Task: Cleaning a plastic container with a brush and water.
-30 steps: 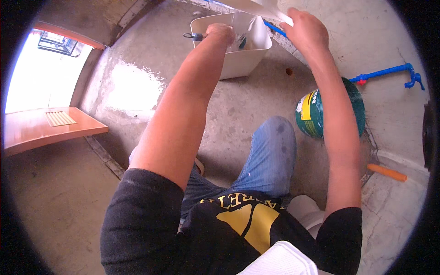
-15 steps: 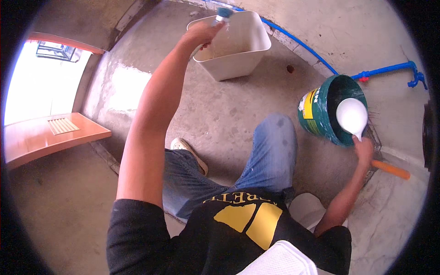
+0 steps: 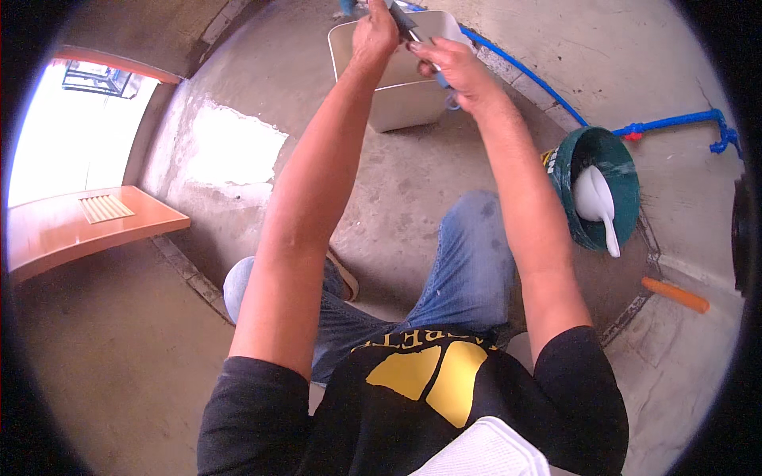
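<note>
A long-handled brush is held across the top of the view, its bluish head partly cut off by the upper edge. My left hand is closed around it nearer the head. Fingers of my right hand close on the handle's lower part, where a hanging loop shows. Both hands are above the off-white rectangular bin, which stands on the concrete floor and is partly hidden by them. To the right, a white dipper rests in the dark green bucket, its handle sticking out over the rim.
A blue pipe with a tap runs along the right wall. On the floor below it lies an orange tube. An orange-brown door with a vent stands at the left, beside a bright opening. A light shoe shows under my left arm.
My right hand has let go of the dipper, leaving it in the bucket, and has moved up and left onto the brush handle. My left hand has shifted slightly right and up with the brush.
</note>
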The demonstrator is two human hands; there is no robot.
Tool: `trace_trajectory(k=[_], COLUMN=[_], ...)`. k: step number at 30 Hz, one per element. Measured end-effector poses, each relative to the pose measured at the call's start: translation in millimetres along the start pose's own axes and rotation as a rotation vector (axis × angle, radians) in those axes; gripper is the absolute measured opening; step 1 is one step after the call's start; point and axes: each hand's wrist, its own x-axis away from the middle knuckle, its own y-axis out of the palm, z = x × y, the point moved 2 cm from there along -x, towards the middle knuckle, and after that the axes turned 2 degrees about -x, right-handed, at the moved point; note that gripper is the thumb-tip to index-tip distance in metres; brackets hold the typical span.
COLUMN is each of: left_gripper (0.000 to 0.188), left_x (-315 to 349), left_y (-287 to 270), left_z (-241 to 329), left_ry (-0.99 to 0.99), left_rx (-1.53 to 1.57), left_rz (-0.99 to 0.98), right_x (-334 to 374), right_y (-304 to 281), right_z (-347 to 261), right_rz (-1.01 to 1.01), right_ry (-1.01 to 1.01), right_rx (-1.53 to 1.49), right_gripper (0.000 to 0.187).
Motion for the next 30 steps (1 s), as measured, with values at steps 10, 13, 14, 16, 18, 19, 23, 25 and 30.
trace_trajectory(k=[10,13,14,16,18,19,23,25,30], left_gripper=[0.043,0.037,0.036,0.035,0.035,0.035,0.036,0.037,0.036], left_x=[8,18,21,27,31,31,30,23,18], left_y=[-75,-76,-81,-85,-79,-86,-96,-115,-115], left_z=[-115,-79,-70,-48,-20,-15,-14,-28,-20], left_ry=[-0.240,0.031,0.160,0.286,0.408,0.400,0.385,0.440,0.533], left_rx=[-0.594,-0.715,-0.674,-0.636,-0.698,-0.712,-0.844,-0.797,-0.805], left_rz=[0.053,0.150,0.138,0.111,-0.021,-0.024,-0.127,-0.203,-0.354], right_x=[52,78,86,100,104,101,79,58,13], right_y=[-71,-79,-76,-65,-55,-43,14,47,85], right_z=[-21,-15,-11,-9,1,9,34,61,123], right_rz=[0.229,0.256,0.241,0.221,0.214,0.206,0.090,0.034,0.030], right_ry=[-0.006,-0.018,0.017,0.058,0.042,0.045,0.180,0.192,0.201], right_rx=[0.851,0.965,1.027,1.032,1.058,1.044,0.915,0.977,1.000], right_gripper=[0.036,0.037,0.039,0.039,0.037,0.037,0.039,0.039,0.041])
